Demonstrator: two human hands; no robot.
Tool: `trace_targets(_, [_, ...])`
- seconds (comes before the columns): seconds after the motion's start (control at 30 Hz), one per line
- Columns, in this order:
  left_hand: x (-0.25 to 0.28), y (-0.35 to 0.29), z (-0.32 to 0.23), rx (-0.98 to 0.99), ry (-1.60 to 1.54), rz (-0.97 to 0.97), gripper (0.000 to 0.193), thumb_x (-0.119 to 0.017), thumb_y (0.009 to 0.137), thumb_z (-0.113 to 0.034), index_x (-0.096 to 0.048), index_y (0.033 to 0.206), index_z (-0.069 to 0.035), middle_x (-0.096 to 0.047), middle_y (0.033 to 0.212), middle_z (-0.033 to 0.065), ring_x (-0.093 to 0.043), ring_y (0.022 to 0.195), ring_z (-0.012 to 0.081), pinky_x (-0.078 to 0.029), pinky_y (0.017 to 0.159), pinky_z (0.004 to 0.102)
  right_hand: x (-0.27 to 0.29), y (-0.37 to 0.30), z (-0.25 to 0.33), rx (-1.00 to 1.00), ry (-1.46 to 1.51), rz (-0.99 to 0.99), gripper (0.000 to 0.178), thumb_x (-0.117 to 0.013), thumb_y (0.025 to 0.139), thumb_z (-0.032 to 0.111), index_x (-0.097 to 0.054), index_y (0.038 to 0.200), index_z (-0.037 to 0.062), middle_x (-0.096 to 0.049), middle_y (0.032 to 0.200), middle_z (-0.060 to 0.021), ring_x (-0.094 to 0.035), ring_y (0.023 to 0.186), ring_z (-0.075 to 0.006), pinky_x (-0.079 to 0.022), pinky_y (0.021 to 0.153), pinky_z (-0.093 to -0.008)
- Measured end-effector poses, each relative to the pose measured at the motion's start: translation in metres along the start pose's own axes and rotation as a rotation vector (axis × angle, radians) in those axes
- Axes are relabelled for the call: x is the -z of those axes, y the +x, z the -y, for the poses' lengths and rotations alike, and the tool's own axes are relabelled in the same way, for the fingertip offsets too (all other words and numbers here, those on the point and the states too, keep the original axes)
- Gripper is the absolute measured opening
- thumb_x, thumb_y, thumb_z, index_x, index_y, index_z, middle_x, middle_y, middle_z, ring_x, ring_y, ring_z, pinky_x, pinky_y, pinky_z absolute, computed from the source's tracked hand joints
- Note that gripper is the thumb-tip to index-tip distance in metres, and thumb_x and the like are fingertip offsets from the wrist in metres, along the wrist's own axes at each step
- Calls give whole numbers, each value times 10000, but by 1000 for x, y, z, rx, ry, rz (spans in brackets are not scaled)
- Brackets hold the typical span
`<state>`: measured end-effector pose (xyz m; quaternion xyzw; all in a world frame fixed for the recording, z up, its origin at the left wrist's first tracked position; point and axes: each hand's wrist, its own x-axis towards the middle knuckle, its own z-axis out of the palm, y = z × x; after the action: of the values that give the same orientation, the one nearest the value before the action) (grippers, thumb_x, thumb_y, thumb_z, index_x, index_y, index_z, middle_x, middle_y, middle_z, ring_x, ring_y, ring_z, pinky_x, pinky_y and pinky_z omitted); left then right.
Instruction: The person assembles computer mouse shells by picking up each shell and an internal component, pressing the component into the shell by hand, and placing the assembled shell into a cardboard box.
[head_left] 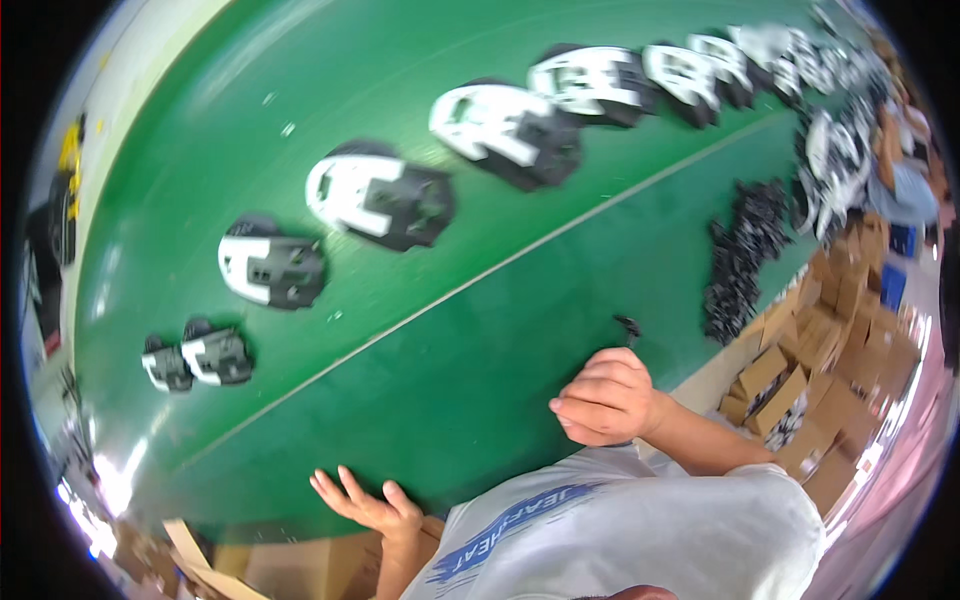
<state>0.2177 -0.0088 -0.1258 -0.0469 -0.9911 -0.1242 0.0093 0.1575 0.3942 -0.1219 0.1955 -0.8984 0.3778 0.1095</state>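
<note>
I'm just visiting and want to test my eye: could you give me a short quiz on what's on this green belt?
1. True or false: the right hand is curled into a loose fist.
2. What does the left hand hold?
3. The heap of small black parts lies: A) by the left hand B) on the right of the green belt C) on top of a white-and-black shell.

Key: 1 true; 2 nothing, its fingers are spread open; 3 B.

Brown cardboard boxes [815,370] are heaped just right of the green conveyor belt [480,330], some open, some with blue panels. More brown cardboard [215,565] lies below the belt's lower-left end.
</note>
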Motion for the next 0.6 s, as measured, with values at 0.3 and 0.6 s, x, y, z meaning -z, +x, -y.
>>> trace_targets(0.3, [-7,7,-16,-14,11,-87,603,-551,1059,-258,-439,1602,-22,-315,1698,268,-277,1573,462,-215,1272,580,4,-11,-2,-94,-310,-416,405,-794,813,139,-740,1212,186,-685,1174,-47,-639,1094,-272,-455,1071,-523])
trace_targets(0.6, [-2,31,19,43,-199,-360,547,-616,1065,-229,-492,1548,-4,-438,1602,238,-436,1463,396,-319,1242,490,58,-24,-32,-312,-594,21,475,-570,1066,402,-601,1517,257,-393,1697,-127,-238,1611,-416,-102,1277,-694])
